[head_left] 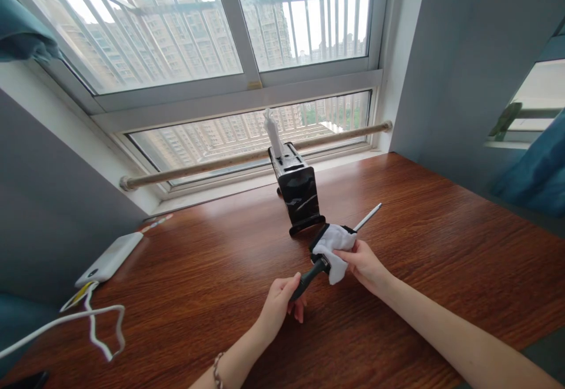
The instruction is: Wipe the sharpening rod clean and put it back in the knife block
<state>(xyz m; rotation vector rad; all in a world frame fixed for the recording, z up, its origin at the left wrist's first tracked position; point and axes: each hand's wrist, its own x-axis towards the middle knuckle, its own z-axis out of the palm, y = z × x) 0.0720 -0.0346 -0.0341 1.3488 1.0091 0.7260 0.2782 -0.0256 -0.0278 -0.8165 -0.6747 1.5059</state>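
My left hand is closed round the dark handle of a tool whose thin metal shaft points away to the right. My right hand pinches a white cloth wrapped over the tool's black middle part. Both hands hover just above the brown wooden table. Right behind the cloth stands a black tissue box with a white tissue sticking up from its top.
A white power bank with a white cable lies at the table's left edge. A small pen-like item rests near the sill. A window with a rod runs along the back; a grey wall stands on the right.
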